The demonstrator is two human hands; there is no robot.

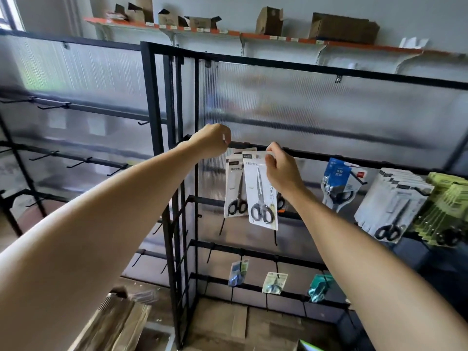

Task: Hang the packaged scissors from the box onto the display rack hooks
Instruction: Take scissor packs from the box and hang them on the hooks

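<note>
Here both arms reach up to the black metal display rack (253,64) with its ribbed translucent back panels. The right hand (281,171) pinches the top edge of a white packaged pair of scissors (262,188) between thumb and curled fingers, holding the card up against the rack's horizontal bar (329,158); the black-handled scissors inside point blade-up. Just behind and to the left of it hangs a second scissors pack (234,188) of the same kind, partly overlapped by the held one. The left hand (211,143) is up at the same bar, just left of the packs, its fingers curled in at the bar; whether they grip a hook or the bar itself I cannot tell.

Further right on the same row hang a blue-carded pack (336,181), a thick row of white scissors packs (395,203) and a row of green-carded packs (445,209). On lower hooks hang three small packs (274,282). A cardboard box (114,325) sits at the lower left on the floor. High on the wall an orange-edged shelf (253,35) carries brown cartons (343,27).
</note>
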